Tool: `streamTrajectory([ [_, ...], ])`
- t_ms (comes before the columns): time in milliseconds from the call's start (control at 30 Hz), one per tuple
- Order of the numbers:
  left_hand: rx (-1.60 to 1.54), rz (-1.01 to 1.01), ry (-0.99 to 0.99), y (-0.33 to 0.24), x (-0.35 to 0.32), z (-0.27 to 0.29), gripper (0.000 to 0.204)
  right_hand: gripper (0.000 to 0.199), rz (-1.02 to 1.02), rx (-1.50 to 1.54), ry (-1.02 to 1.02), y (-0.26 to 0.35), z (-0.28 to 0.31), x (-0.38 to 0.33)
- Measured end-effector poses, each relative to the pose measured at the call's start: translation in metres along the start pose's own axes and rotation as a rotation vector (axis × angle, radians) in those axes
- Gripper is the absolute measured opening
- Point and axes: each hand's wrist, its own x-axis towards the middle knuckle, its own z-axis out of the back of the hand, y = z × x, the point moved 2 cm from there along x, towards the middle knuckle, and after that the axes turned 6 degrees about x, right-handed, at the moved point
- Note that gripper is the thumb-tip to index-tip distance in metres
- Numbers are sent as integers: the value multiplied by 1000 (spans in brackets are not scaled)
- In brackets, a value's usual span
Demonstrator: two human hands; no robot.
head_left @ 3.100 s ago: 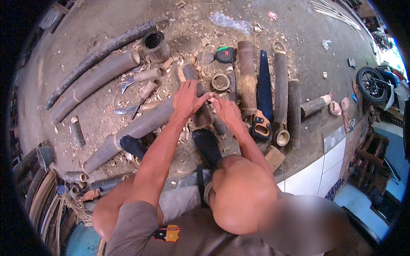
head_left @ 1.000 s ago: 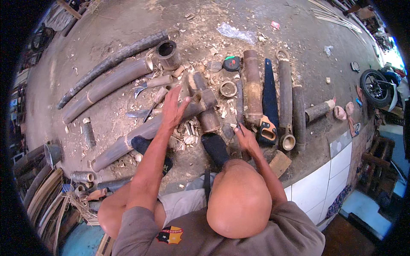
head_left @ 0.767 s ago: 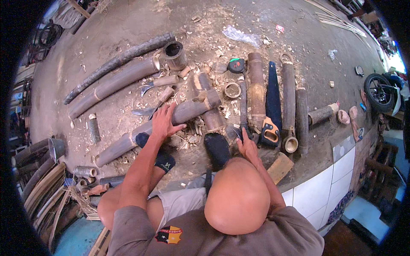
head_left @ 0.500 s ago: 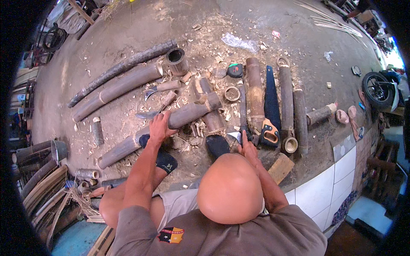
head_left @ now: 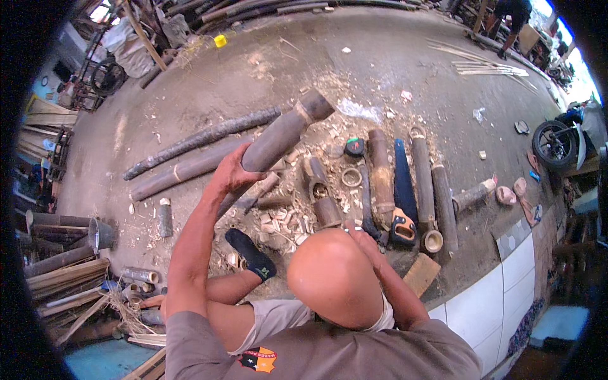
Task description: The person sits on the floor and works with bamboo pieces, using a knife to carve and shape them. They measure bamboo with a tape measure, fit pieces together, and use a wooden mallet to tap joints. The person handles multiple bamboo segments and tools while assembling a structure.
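My left hand (head_left: 233,170) is wrapped round a thick brown bamboo pole (head_left: 285,136), which slants up and away to the right above the floor. Below its far end lies a notched bamboo piece (head_left: 326,210) with an opening cut in its side. My right hand (head_left: 367,244) is low beside that piece's near end; my head covers most of its fingers, so its grip is unclear. A wooden-handled knife (head_left: 259,189) lies among the chips, partly behind the pole. To the right are a tape measure (head_left: 354,147), a bamboo ring (head_left: 350,177) and a handsaw (head_left: 403,190).
Two long poles, one dark and rough (head_left: 202,140), lie at left. Several bamboo lengths (head_left: 423,177) stand in a row by the saw. Wood chips (head_left: 278,225) litter the floor. A wooden block (head_left: 421,273) is beside my right forearm, near white tiles (head_left: 472,307). Split bamboo (head_left: 76,278) is stacked at left.
My left hand has lifted the bamboo pole off the notched piece and swung it up to the left. My right hand stays low near my head; the curved blade beside it no longer shows.
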Motion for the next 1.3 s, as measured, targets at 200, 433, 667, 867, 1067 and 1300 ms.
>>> streamTrajectory([
  [200, -244, -36, -224, -69, 9, 91, 97, 78, 358, 252, -149, -32, -19, 62],
  [433, -447, -270, -547, -124, -20, 189, 100, 83, 255, 207, -21, 44, 40, 55],
  [667, -503, -363, -856, -137, -65, 237, 85, 91, 244, 178, -20, 181, 97, -7],
  [867, -730, -457, -1055, -144, -78, 252, 71, 97, 436, 111, -171, 206, 100, 6],
  [1067, -1021, -444, -1032, -173, -77, 224, 57, 119, 816, -132, -546, 240, 118, -7],
  [1300, -1216, -240, -835, -220, -59, 155, 82, 111, 748, -255, -830, 208, 153, -55],
])
